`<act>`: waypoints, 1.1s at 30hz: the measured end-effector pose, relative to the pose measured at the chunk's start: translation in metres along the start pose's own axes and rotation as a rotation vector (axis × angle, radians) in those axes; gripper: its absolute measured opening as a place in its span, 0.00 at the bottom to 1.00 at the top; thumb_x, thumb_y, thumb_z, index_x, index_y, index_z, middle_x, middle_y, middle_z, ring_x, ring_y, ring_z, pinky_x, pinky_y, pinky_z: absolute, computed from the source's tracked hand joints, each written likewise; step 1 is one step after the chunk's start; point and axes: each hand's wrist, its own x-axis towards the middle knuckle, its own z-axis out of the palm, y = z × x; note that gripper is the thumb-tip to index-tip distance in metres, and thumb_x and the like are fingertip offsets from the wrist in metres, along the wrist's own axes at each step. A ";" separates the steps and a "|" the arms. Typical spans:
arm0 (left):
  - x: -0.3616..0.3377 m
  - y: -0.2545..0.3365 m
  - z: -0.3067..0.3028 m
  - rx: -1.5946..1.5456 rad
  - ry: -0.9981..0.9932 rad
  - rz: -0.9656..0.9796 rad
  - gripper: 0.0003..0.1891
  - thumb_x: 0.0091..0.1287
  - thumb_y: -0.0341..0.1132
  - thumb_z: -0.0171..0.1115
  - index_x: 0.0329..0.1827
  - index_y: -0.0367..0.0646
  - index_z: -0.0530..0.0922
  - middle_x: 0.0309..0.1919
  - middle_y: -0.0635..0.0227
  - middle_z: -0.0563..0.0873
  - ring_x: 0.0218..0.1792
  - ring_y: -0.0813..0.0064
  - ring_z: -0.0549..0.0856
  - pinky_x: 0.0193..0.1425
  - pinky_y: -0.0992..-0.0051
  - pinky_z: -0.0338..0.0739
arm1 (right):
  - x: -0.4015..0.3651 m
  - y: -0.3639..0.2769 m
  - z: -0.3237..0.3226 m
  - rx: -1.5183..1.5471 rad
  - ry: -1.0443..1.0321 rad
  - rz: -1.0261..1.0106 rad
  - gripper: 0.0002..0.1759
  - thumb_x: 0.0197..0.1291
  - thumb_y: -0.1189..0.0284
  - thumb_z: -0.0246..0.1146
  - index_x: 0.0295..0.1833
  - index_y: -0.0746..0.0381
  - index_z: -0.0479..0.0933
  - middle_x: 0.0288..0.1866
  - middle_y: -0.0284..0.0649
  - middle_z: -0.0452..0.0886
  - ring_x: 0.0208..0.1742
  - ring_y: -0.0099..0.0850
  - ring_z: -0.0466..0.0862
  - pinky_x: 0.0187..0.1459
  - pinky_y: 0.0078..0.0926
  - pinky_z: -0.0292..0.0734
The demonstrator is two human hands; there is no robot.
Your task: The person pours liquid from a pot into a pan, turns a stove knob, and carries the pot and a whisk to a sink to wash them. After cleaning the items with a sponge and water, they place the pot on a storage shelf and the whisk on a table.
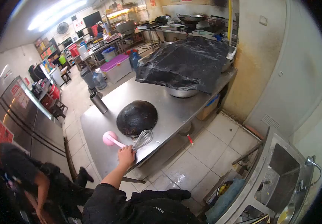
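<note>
My left hand (126, 155) is closed around the handle ends of a pink ladle (109, 138) and a wire whisk (144, 139), at the near edge of a steel table (164, 108). The ladle's round bowl points left and the whisk's wires point up and right. Just beyond them a dark, blackened round pan or lid (137, 118) lies on the tabletop. A steel cylinder (98, 102) stands to its left. My right hand is not in view.
Black plastic sheeting (183, 63) covers metal bowls at the table's far end. A co-worker (22, 168) is close on the left, beside a steel fridge (30, 119). Sinks (280, 164) stand at lower right. A purple-lidded bin (116, 69) is behind the table.
</note>
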 end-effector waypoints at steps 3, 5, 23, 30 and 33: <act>0.012 0.006 0.003 -0.086 0.021 -0.120 0.21 0.56 0.37 0.59 0.54 0.44 0.72 0.49 0.57 0.77 0.50 0.56 0.76 0.57 0.55 0.65 | 0.000 0.021 -0.006 0.393 -0.021 -0.005 0.09 0.57 0.70 0.58 0.41 0.64 0.76 0.35 0.40 0.79 0.38 0.32 0.79 0.40 0.27 0.76; 0.011 0.005 0.012 -0.167 0.177 -0.021 0.24 0.53 0.34 0.59 0.56 0.41 0.71 0.53 0.51 0.74 0.54 0.53 0.73 0.59 0.55 0.64 | 0.009 0.047 -0.021 0.709 -0.025 -0.051 0.08 0.58 0.72 0.57 0.40 0.64 0.76 0.35 0.40 0.79 0.39 0.32 0.79 0.42 0.26 0.76; -0.366 0.584 0.097 -0.346 -1.133 0.638 0.26 0.54 0.45 0.66 0.52 0.37 0.75 0.46 0.57 0.81 0.48 0.67 0.80 0.50 0.57 0.73 | -0.066 -0.034 -0.086 0.333 0.711 -0.550 0.24 0.41 0.73 0.72 0.47 0.60 0.74 0.30 0.29 0.76 0.30 0.20 0.75 0.34 0.20 0.72; -0.367 0.594 0.137 -0.296 -1.200 0.914 0.18 0.44 0.37 0.71 0.36 0.35 0.79 0.28 0.62 0.83 0.30 0.71 0.82 0.33 0.71 0.77 | -0.064 0.003 -0.110 0.078 0.912 -0.424 0.28 0.36 0.67 0.73 0.46 0.61 0.75 0.36 0.48 0.81 0.39 0.45 0.82 0.41 0.36 0.75; -0.394 0.582 0.068 -0.468 -1.332 0.979 0.14 0.43 0.37 0.74 0.24 0.43 0.76 0.17 0.73 0.75 0.21 0.82 0.75 0.27 0.77 0.73 | -0.070 -0.010 -0.108 0.110 0.698 -0.445 0.28 0.34 0.66 0.73 0.45 0.62 0.75 0.35 0.47 0.81 0.39 0.42 0.82 0.43 0.35 0.75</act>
